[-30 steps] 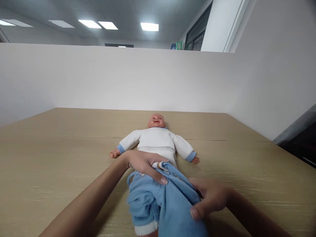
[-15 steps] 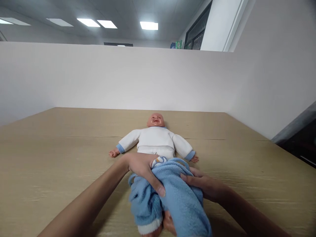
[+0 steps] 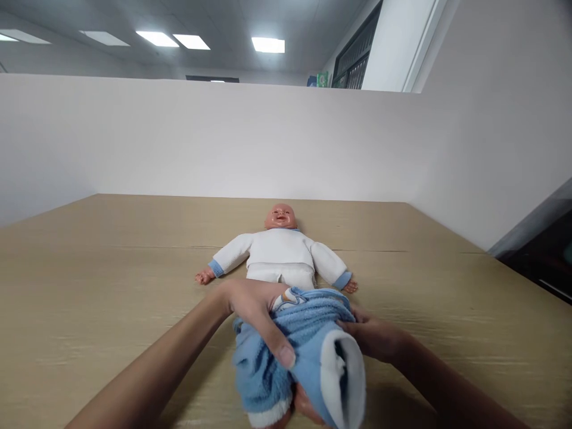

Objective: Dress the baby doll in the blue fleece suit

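Note:
A baby doll [image 3: 280, 250] in a white top with blue cuffs lies on its back, head away from me and arms spread. Blue fleece trousers [image 3: 263, 363] with white cuffs cover its legs in part. One trouser leg is bunched up, its white cuff [image 3: 330, 381] gaping toward me, and no foot shows in that opening. My left hand [image 3: 263, 316] grips the cloth at the doll's hip, thumb on top, the other fingers hidden beneath. On the other side my right hand [image 3: 370, 333] is closed on the bunched trouser leg, its fingertips partly hidden.
The doll rests on a wide wood-toned table [image 3: 111, 280]. A white partition [image 3: 250, 143] rises behind the table, and a pale wall [image 3: 496, 137] stands at the right. A dark object [image 3: 545, 244] sits by the table's right edge.
The right trouser leg, stretched out long before, is now gathered up, and its open cuff has come into view. My left hand stays at the hip in nearly the same place.

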Action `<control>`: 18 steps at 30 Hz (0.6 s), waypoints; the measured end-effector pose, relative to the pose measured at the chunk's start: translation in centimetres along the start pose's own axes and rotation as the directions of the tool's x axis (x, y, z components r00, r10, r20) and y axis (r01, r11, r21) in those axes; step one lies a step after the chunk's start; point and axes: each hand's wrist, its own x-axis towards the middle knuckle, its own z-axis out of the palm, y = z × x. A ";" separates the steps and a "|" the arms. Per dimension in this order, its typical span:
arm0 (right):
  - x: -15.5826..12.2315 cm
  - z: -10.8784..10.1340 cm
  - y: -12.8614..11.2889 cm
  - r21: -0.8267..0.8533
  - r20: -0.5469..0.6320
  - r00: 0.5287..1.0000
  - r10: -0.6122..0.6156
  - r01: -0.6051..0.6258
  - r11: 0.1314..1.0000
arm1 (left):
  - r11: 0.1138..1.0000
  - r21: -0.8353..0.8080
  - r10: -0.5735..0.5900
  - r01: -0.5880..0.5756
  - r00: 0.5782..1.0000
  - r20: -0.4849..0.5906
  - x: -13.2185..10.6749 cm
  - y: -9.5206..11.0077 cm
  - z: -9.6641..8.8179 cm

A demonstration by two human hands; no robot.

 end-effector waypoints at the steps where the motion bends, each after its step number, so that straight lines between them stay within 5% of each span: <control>1: 0.1 0.2 -0.1 0.026 -0.005 1.000 0.003 -0.003 1.000 | 1.000 -0.007 0.015 -0.015 1.000 0.005 0.1 0.1 0.1; 8: 0.0 1.6 -1.9 -0.039 0.145 0.987 0.064 -0.059 0.997 | 0.992 0.074 0.108 -0.103 0.992 -0.067 0.9 -1.5 -0.8; 12: 0.4 1.1 -1.4 0.062 0.316 0.948 0.032 -0.055 0.997 | 0.992 0.084 0.101 -0.092 0.988 -0.116 0.9 -2.5 -1.1; 18: 0.4 0.7 -1.4 0.045 0.154 0.988 0.008 -0.016 0.999 | 0.996 0.086 0.011 0.009 0.971 -0.237 0.3 -2.9 -1.3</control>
